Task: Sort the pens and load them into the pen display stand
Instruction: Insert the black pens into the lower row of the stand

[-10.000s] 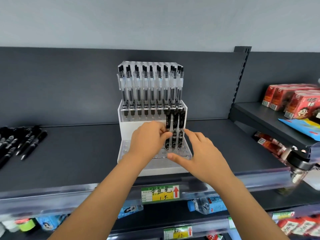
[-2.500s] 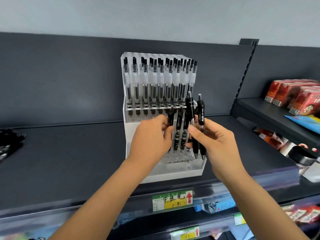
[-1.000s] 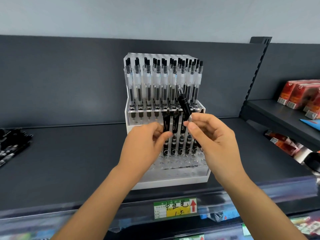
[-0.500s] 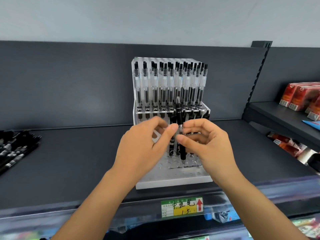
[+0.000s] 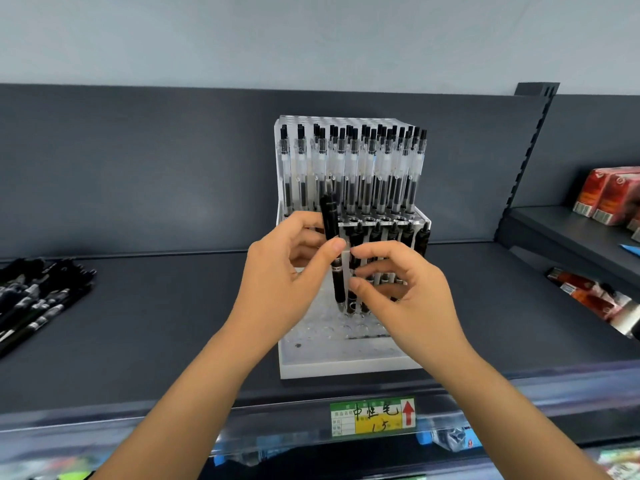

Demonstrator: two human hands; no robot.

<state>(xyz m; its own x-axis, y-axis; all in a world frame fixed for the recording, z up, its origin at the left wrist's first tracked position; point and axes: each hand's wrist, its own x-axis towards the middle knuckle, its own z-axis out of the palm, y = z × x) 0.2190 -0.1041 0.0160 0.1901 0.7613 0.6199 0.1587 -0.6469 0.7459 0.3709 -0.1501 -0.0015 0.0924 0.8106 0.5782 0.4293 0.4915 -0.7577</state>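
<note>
A: Left hand [image 5: 284, 278] pinches the slim black plastic pen [image 5: 334, 251] at mid-barrel, thumb against fingers. The pen is upright, its tip just above the lower-tier holes of the clear acrylic tiered display stand [image 5: 346, 362]. Risk?
B: The tip hangs beside the seated row of black pens [image 5: 408, 237]. Lowered off-centre, it likely catches a hole's rim, skids, and leans into its neighbours.
A: Right hand [image 5: 408, 296]?
B: Fingers curled close against the seated pens; cannot tell whether it pinches one. A nudge there could knock the row askew.
A: Upper tier?
B: Clear-barrelled pens [image 5: 353, 168] stand just behind the held pen's top. Tilted back, it could clip them.
A: The stand?
B: Near the front edge of the dark grey shelf [image 5: 156, 323]. A hard push might slide it.
</note>
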